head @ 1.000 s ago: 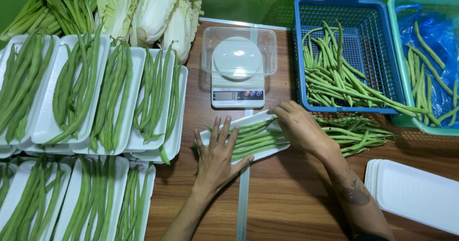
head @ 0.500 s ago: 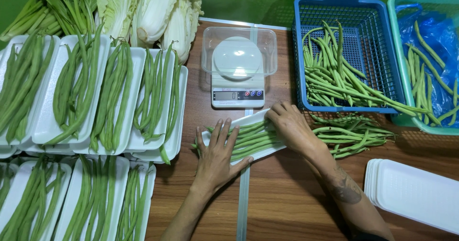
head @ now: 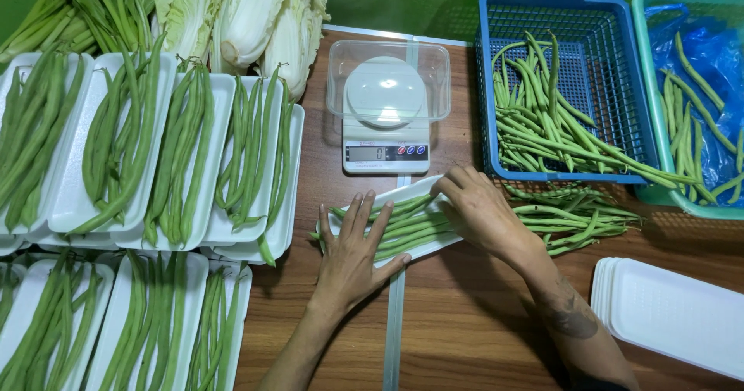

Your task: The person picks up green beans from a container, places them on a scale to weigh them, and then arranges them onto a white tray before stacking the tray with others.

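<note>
A white foam tray (head: 425,190) of green beans (head: 409,224) lies on the wooden table in front of the scale. My left hand (head: 355,251) rests flat on the tray's left half, fingers spread over the beans. On the tray's right end sits my right hand (head: 479,211), its fingers curled over the beans and the rim. A loose pile of green beans (head: 577,217) lies just to the right of that hand.
A digital kitchen scale (head: 386,113) with a clear tub stands behind the tray. A blue basket (head: 620,73) and a teal basket (head: 649,58) of beans are at the back right. Filled foam trays (head: 167,135) cover the left. Napa cabbages (head: 248,19) lie at the back. Empty trays (head: 670,313) are stacked at the right.
Both hands and the tray have shifted slightly left and nearer the scale. My right hand has slid further onto the tray's right end.
</note>
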